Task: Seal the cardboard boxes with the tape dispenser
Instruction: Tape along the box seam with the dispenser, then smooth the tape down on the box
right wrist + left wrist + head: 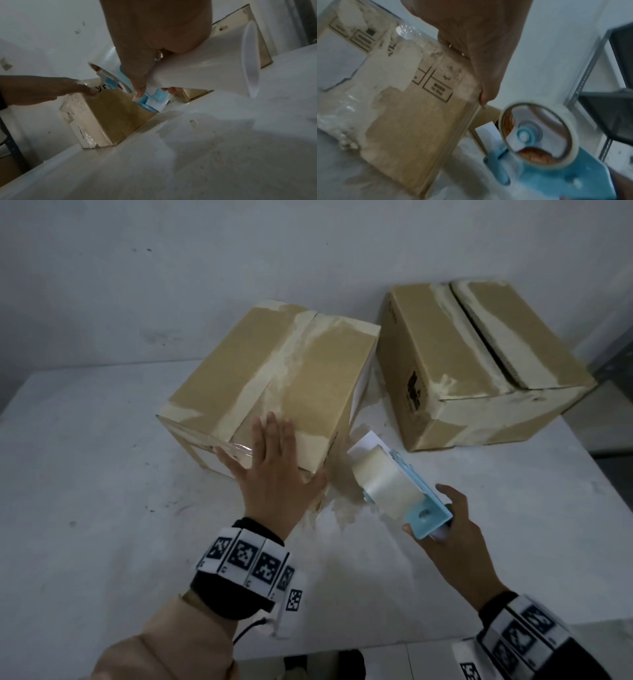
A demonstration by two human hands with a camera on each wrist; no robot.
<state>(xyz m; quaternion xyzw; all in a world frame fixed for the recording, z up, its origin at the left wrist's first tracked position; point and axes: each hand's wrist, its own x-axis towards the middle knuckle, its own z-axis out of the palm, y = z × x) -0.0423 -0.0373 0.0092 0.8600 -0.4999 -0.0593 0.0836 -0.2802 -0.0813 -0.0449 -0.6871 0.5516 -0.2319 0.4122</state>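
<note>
On the white table (pixel 102 474) stand 2 cardboard boxes. The near box (pixel 308 378) sits left of centre, its top seam covered by a strip of tan tape and a clear, shiny tape end wrapped over its near top edge. The left hand (pixel 270 463) lies flat on that near edge, fingers straight and together, thumb spread toward the corner, pressing the tape down. The far box (pixel 479 354) stands to the right, apart from the first; its 2 top flaps show a dark open gap between them, so it appears unsealed.

The right hand (pixel 455 529) grips the white handle of the blue tape dispenser (pixel 407 484), fingers curled round it, holding it just right of the near box's near corner, above the table. Whether tape still joins the roll to the box cannot be told.

Risks, as I judge them:
- If the tape is uncut, pulling the dispenser away could peel the fresh end off the box; the flat left hand guards against this only while it presses.
- The near box could slide on the smooth table under a sideways tug.
- On the far box, tape laid over gaping flaps would bridge or wrinkle unless the flaps are pushed shut first.
</note>
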